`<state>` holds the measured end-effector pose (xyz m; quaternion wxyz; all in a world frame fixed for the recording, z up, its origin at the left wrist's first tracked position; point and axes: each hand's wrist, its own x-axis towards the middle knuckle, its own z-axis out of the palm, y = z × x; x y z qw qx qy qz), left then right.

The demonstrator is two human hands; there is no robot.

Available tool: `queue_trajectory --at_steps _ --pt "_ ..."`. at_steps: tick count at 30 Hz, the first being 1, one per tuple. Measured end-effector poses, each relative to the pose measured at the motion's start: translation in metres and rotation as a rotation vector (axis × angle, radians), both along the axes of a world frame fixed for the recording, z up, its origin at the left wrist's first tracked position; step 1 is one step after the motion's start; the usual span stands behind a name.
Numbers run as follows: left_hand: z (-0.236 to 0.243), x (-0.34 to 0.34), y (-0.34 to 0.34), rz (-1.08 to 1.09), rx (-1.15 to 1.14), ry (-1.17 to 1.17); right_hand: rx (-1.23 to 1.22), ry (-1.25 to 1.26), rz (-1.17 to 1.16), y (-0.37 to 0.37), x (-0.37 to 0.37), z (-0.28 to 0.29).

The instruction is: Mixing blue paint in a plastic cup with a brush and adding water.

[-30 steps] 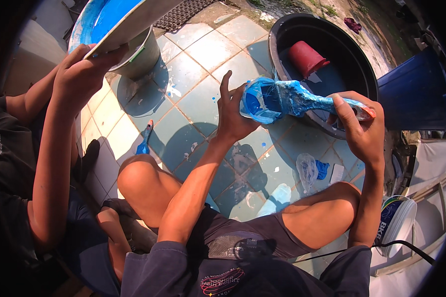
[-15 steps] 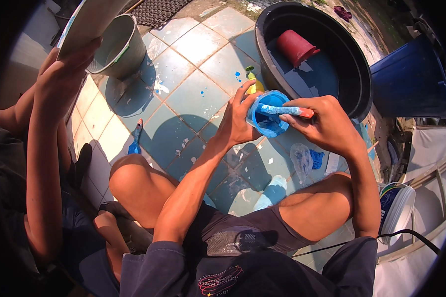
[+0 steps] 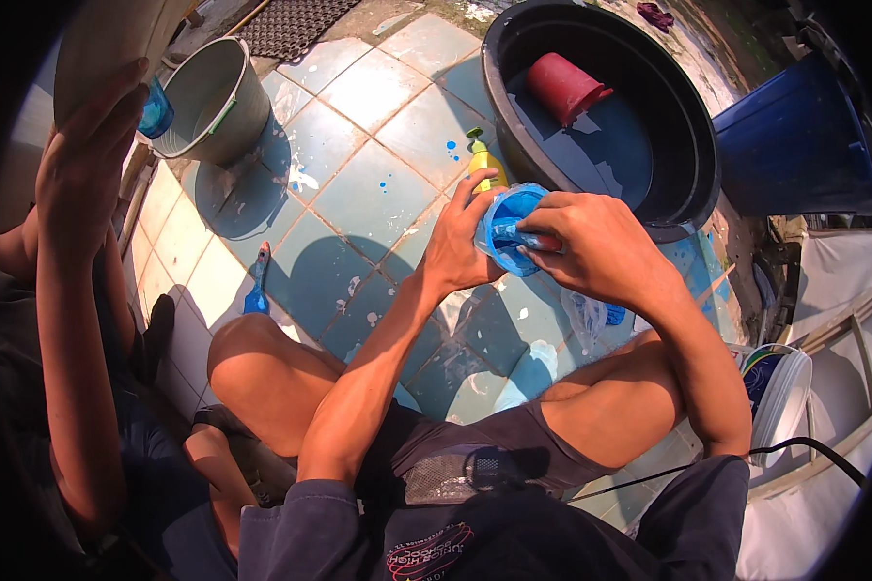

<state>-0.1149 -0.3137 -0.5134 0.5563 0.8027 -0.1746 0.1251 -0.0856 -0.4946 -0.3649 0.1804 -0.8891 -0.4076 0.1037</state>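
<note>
In front of me my left hand [image 3: 452, 247] is wrapped round a clear plastic cup [image 3: 512, 265] with blue paint inside. My right hand [image 3: 596, 237] grips a paintbrush [image 3: 506, 230] whose bristle end is down in the cup; my fingers cover most of its handle. Just beyond my left fingers stands a yellow pump bottle [image 3: 485, 167] with a green top. A second paintbrush [image 3: 257, 289], its bristles blue, lies on the tiles beyond my left knee.
A large black tub [image 3: 497, 111] holds water and a red pail [image 3: 564, 89]. Beside it is a blue barrel [image 3: 794, 140]. A grey bucket [image 3: 233, 126] stands far left. At left, a co-worker's hand [image 3: 87, 165] supports a pale panel [image 3: 107, 48]. A plastic bag [image 3: 585, 318] lies right.
My right hand has moved slightly left and lowered the brush deeper into the cup. The co-worker's panel has shifted left, and a blue object now shows beside that hand.
</note>
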Motion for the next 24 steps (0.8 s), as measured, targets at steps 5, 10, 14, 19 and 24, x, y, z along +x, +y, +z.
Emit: queue_trajectory --at_steps 5,10,14,19,24 --pt "-0.006 0.001 0.003 0.0 -0.01 0.001 0.137 0.231 -0.281 0.014 -0.004 0.004" --pt "-0.009 0.001 -0.002 -0.011 -0.04 0.002 0.273 0.324 -0.482 0.012 -0.002 -0.007" --pt "-0.007 0.002 0.0 -0.002 -0.06 0.005 0.334 0.31 -0.489 0.005 0.003 0.003" --pt "-0.007 0.004 0.005 -0.03 -0.111 0.076 0.368 0.168 -0.302 0.001 -0.002 0.002" --pt "-0.005 0.001 0.0 -0.101 -0.173 0.151 0.26 0.214 -0.181 -0.005 -0.001 -0.005"
